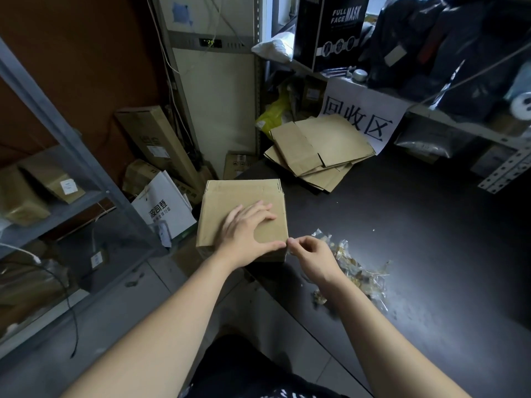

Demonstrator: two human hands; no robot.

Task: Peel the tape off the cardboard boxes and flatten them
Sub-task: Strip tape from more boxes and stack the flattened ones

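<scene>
Left hand (247, 231) spread flat, pinning box (230, 196) at desk (402, 225) corner; right hand (313, 257) pinching what looks like tape (288, 246) at its near-right corner, so peel step, next needs a steady pull.

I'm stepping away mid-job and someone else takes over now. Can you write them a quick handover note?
Left hand open, pressing flat on top of the cardboard box at the table left edge.
Right hand pinches what looks like a tape end at the box's near right corner.
Done: flattened boxes stacked at the far side; peeled tape piled by the right hand.
To do: peel this box's tape, flatten it, add to the stack.
</scene>
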